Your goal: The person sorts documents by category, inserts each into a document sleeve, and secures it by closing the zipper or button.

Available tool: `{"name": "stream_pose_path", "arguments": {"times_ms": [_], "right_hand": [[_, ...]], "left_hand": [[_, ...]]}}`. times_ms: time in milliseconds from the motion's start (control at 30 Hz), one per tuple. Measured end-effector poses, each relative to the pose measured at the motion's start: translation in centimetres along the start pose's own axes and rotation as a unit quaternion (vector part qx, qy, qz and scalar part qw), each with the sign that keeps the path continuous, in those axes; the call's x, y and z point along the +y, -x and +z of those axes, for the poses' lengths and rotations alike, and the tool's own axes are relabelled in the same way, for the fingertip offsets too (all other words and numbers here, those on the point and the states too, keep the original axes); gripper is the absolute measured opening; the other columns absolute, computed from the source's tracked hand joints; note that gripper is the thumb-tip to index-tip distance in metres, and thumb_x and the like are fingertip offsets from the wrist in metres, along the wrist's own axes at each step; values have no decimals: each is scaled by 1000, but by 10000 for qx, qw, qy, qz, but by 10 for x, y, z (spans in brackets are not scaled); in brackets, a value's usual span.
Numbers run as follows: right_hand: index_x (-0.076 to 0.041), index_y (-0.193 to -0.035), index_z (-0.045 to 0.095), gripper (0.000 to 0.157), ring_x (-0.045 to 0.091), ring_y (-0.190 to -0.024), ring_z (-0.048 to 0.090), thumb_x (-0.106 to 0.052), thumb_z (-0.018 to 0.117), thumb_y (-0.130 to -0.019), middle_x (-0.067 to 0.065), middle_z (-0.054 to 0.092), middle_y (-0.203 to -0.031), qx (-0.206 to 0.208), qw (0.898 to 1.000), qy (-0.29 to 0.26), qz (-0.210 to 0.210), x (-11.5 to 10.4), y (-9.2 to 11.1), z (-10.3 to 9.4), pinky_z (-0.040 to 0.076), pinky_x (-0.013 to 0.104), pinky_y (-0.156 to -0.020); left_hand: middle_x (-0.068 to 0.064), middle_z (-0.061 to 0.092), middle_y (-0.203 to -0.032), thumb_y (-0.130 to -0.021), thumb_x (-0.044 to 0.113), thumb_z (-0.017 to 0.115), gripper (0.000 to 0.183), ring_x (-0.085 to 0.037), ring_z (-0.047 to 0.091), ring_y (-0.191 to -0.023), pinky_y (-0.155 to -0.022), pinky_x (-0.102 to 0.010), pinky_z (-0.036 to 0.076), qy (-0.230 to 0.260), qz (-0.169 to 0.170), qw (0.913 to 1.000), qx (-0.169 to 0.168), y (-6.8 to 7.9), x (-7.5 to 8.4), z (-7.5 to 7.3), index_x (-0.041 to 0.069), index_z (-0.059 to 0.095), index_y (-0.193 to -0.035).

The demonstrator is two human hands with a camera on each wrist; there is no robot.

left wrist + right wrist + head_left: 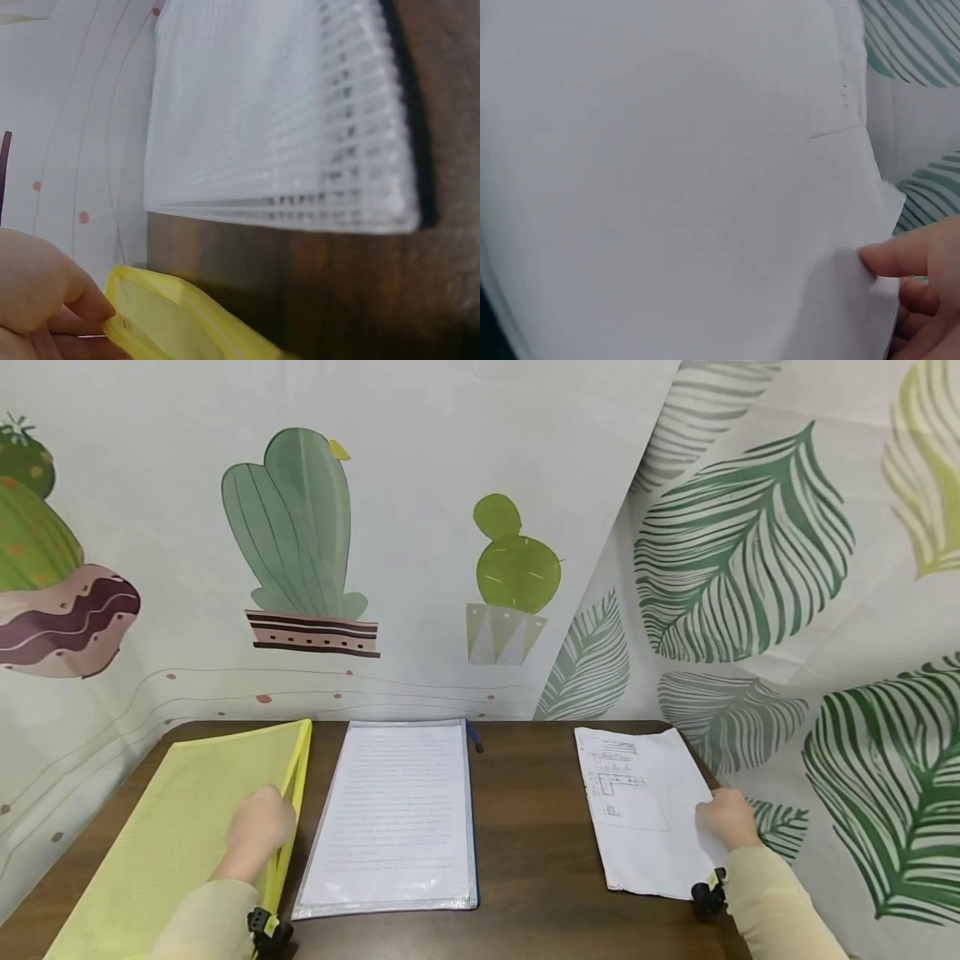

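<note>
At the left of the head view lies a yellow mesh document pouch. My left hand pinches its right edge, which stands lifted and parted. In the left wrist view the thumb and fingers grip the pouch's yellow rim. My right hand holds the right edge of white paper sheets printed with a line drawing. The right wrist view shows the thumb on top of the paper and the fingers beneath its edge.
Between the hands, a clear mesh pouch holding a text page lies on the brown table; its dark blue zipper pull sticks out at the top right corner. Behind the table hangs a cloth printed with cacti and leaves.
</note>
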State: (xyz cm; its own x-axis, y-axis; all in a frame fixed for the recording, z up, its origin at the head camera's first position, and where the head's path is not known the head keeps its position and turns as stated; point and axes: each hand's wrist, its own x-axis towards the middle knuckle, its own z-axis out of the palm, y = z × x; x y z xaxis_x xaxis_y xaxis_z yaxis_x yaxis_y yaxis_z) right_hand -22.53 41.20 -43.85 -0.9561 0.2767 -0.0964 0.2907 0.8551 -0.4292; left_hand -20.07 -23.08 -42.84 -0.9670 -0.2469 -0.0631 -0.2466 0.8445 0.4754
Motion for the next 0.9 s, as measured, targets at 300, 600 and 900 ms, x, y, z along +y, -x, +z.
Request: {"name": "stream_pose_path", "arguments": {"times_ms": [300,600,900], "right_hand": [[18,-123,47,44,49,-106,50,-15,41,-95,39,50,-119,-1,9967,-806,98,-1,6,-11,47,53,-80],[13,-133,40,54,47,-115,46,-28,43,-98,36,40,-132,-20,9813,-1919,176,-9,14,-3,48,49,-85],[11,-132,42,57,13,-85,57,-32,50,-96,26,50,-121,-38,9552,-2941,321,-20,18,12,51,26,-68]], "left_hand": [[-24,57,-77,-88,6,33,27,-29,53,-63,-47,-37,43,-182,104,9998,-15,1,3,-9,-8,54,-97],[-39,54,-113,-85,1,33,43,-42,60,-81,-54,-44,49,-185,330,9993,-1,1,2,-8,-12,46,-124],[-39,53,-118,-88,1,31,44,-47,59,-88,-69,-51,51,50,653,9978,33,-2,5,-4,-15,44,-127]]}}
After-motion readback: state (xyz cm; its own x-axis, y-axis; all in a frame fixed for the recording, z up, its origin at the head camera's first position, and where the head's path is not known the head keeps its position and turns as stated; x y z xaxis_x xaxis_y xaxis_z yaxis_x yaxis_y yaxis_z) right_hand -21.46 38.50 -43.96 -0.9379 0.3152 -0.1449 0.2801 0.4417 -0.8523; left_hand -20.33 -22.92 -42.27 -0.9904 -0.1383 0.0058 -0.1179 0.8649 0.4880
